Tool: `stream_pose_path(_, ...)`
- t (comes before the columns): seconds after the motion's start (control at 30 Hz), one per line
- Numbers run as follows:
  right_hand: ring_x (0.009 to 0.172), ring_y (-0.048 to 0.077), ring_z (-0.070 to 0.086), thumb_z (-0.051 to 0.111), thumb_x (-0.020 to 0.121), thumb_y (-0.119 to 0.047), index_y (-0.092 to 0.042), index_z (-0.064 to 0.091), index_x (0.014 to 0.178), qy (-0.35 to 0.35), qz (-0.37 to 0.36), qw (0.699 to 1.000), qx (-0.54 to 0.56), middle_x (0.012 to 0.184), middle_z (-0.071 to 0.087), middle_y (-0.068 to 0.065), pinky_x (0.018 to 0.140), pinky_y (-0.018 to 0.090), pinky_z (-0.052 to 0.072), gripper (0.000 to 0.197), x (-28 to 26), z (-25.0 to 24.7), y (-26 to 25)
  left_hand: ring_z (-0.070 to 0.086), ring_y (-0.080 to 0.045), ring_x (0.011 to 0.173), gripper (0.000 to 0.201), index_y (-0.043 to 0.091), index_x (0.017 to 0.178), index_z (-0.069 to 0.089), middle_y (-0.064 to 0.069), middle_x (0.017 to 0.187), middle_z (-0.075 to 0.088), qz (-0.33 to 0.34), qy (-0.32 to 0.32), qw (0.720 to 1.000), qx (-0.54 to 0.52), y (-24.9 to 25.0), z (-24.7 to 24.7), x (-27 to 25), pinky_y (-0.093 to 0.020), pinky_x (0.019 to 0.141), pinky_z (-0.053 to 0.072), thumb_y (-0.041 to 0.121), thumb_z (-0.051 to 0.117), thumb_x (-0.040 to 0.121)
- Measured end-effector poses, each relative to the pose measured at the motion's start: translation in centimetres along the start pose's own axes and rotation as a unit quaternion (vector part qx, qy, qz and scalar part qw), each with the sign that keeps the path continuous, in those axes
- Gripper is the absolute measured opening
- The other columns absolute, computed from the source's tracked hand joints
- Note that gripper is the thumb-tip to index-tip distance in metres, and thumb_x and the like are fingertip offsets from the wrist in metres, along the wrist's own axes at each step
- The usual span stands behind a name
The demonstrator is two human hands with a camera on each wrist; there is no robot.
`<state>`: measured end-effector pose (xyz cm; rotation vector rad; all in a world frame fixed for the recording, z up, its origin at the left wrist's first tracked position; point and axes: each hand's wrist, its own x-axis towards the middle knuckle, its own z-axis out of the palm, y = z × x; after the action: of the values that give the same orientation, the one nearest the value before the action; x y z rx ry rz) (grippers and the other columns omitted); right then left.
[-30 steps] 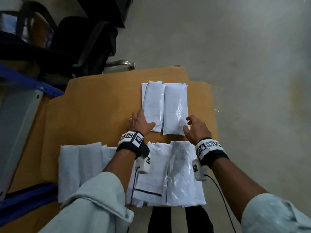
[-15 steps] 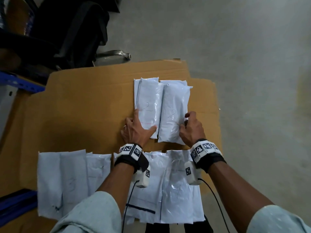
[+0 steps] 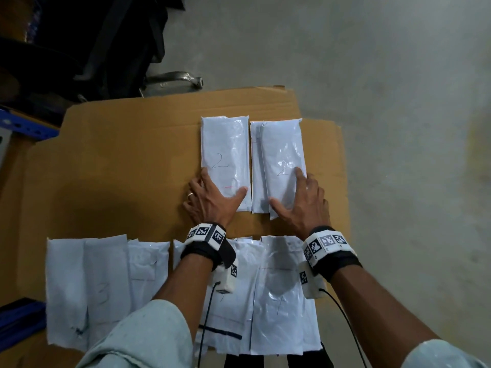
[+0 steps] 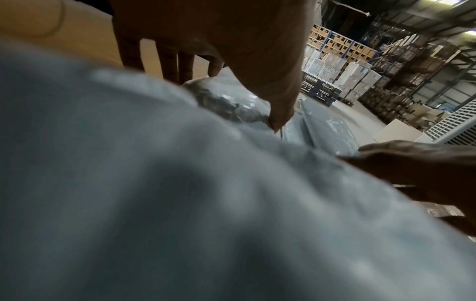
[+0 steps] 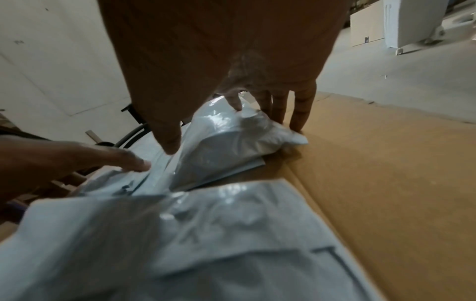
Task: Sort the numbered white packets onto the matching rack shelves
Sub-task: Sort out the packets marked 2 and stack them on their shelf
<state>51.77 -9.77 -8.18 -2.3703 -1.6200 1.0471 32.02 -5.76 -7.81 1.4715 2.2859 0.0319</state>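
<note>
Both hands are lying spread flat: left hand (image 3: 212,200) pressing one "2" packet (image 3: 225,160), right hand (image 3: 303,203) covering the other "2" packet's (image 3: 281,166) corner on the cardboard (image 3: 119,160). Nearer packets' (image 3: 106,288) numbers are getting blurry, partly hidden under the arms.

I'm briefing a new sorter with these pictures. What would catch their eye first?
Two white packets marked 2, the left packet and the right packet, lie side by side at the middle of the brown cardboard. The left hand and right hand rest spread on their near ends. More packets lie in a row along the near edge.
</note>
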Motion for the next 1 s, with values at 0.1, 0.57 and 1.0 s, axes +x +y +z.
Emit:
stream_pose_path(0.1,0.146,0.039,0.027,0.071,0.077,-0.067,-0.029,0.011,0.160,-0.008,-0.003,1.000,-0.024,0.163,0.021,0.015,0.111,0.058,0.035,0.109,0.1,0.3,0.4,0.045,-0.037,0.128,0.104,0.021,0.150,0.024,-0.014,0.142,0.043,0.000,0.023,1.000,-0.002,-0.1,0.4,0.1,-0.050,0.101,0.034,0.059,0.071,0.065)
stream_pose_path(0.57,0.121,0.037,0.046,0.080,0.069,-0.049,-0.027,0.018,0.157,0.071,-0.007,0.997,0.034,0.140,0.033,0.009,0.091,0.052,0.050,0.110,0.4,-0.5,1.1,0.049,-0.033,0.122,0.110,0.018,0.152,0.027,-0.011,0.140,0.045,-0.010,0.098,0.994,-0.036,-0.6,0.2,0.3,-0.048,0.099,0.037,0.063,0.071,0.061)
stream_pose_path(1.0,0.130,0.027,0.039,0.080,0.072,-0.047,-0.015,0.027,0.155,0.206,-0.068,0.970,0.112,0.144,0.039,0.011,0.108,0.039,0.044,0.103,-9.7,-4.2,-3.2,0.049,-0.029,0.117,0.105,0.018,0.152,0.031,-0.009,0.130,0.049,0.056,0.182,0.970,-0.150,-2.1,-9.2,-7.2,-0.046,0.094,0.044,0.060,0.073,0.066)
